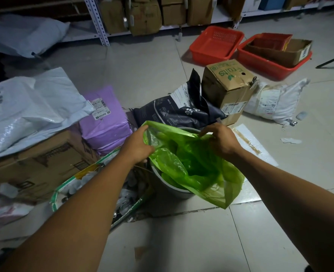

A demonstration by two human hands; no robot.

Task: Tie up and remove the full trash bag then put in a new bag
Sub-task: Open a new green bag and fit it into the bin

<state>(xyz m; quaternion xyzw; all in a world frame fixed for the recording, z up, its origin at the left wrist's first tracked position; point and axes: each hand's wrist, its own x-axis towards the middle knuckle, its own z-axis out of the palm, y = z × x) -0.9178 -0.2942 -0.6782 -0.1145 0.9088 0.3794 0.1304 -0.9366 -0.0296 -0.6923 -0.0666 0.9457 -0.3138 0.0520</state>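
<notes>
Gripping the green bag [191,160] at its rim, the left hand [137,146] and right hand [222,141] spread its mouth upward over the grey bin [170,185]; parcels [105,118] and a cardboard box [228,87] crowd behind.

trash bag [193,161] translucent green | bin [174,190] grey | baskets [216,44] red | parcel [105,122] purple

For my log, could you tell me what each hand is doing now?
Left hand: grips the green bag rim.
Right hand: pinches the bag's far rim.
</notes>
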